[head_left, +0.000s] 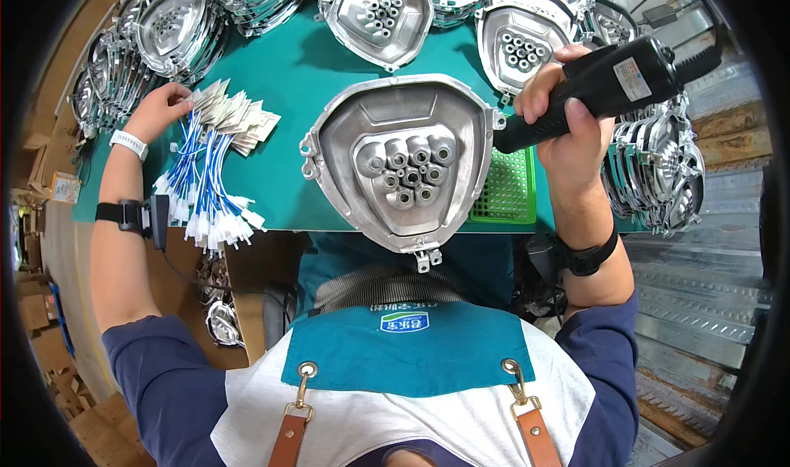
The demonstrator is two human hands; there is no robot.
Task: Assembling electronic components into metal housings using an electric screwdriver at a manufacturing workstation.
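My right hand (568, 125) is wrapped round a black power screwdriver (609, 92), held level with its tip pointing left at the rim of a silver metal housing (333, 150). This rounded triangular housing lies at the table's near edge, a cluster of round sockets in its middle. Off to the left, my left hand (164, 105) has its fingers pinched at the edge of a bundle of blue-and-white cables (206, 162). White paper tags (239, 117) fan out at the bundle's far end, white plugs at its near end.
Stacks of similar housings (169, 27) line the back and left of the green table (288, 80). Another stack (658, 162) stands at the right edge. A green perforated tray (514, 191) sits partly under the central housing. The screwdriver's black cord (714, 23) curves upward.
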